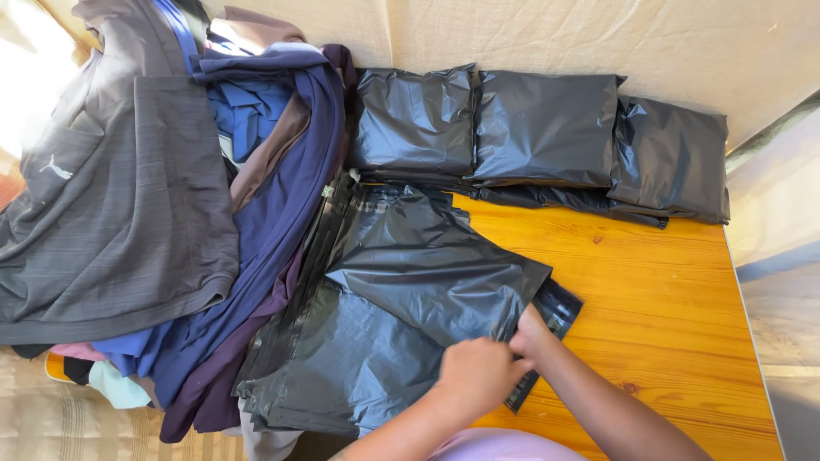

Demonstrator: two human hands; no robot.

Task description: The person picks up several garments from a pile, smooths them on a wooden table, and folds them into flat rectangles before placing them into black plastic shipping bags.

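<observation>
A filled dark grey plastic mailer bag (436, 273) lies on top of a flat stack of empty mailer bags (333, 367) on the wooden table (666, 307). My left hand (478, 376) and my right hand (531, 335) meet at the bag's near edge, fingers pinched on its flap. Both forearms reach in from the bottom of the view.
Three packed dark bags (547, 128) lie in a row along the back against a beige cloth wall (598, 34). A heap of grey, navy, blue and purple clothes (171, 213) fills the left side. The table's right edge (752, 324) borders a drop.
</observation>
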